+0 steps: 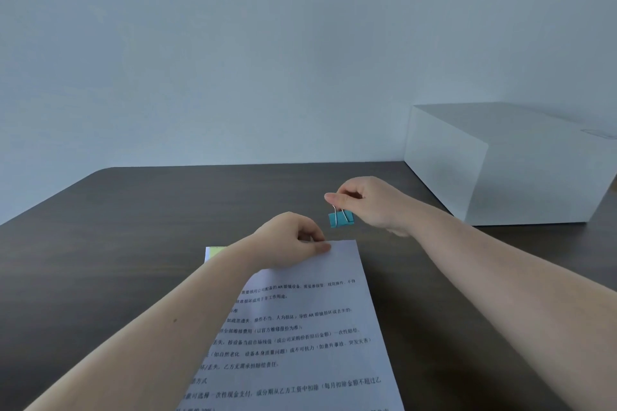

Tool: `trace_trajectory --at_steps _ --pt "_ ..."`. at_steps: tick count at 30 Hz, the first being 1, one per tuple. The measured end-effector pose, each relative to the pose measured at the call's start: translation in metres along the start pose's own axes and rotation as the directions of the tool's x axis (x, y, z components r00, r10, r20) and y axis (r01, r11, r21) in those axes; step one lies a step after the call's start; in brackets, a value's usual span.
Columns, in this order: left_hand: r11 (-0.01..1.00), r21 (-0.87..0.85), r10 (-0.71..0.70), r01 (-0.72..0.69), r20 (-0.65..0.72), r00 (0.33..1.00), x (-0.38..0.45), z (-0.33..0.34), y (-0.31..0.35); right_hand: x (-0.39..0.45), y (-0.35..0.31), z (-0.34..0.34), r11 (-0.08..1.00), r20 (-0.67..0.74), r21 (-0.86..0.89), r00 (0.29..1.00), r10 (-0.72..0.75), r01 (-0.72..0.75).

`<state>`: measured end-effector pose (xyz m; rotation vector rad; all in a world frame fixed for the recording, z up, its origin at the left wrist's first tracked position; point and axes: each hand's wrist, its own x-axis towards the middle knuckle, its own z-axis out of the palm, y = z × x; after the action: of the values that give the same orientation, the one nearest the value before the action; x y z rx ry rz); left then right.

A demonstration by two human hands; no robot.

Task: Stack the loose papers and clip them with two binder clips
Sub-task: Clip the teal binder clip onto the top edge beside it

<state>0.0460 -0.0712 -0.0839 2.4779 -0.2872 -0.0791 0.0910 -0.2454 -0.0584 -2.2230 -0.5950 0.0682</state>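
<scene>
One teal binder clip [341, 219] hangs by its wire handles, pinched in the right hand [370, 202], above the dark table [133, 227]. The left hand [293, 240] pinches the far edge of the printed papers [300, 337]. A white box [507, 163] sits far right.
</scene>
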Motion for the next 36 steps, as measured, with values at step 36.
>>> trace_trajectory --at_steps 36 --pt "0.996 -0.069 -0.056 0.052 -0.061 0.997 0.002 -0.009 -0.001 -0.004 0.024 0.033 0.949 0.07 0.283 0.99 0.126 -0.141"
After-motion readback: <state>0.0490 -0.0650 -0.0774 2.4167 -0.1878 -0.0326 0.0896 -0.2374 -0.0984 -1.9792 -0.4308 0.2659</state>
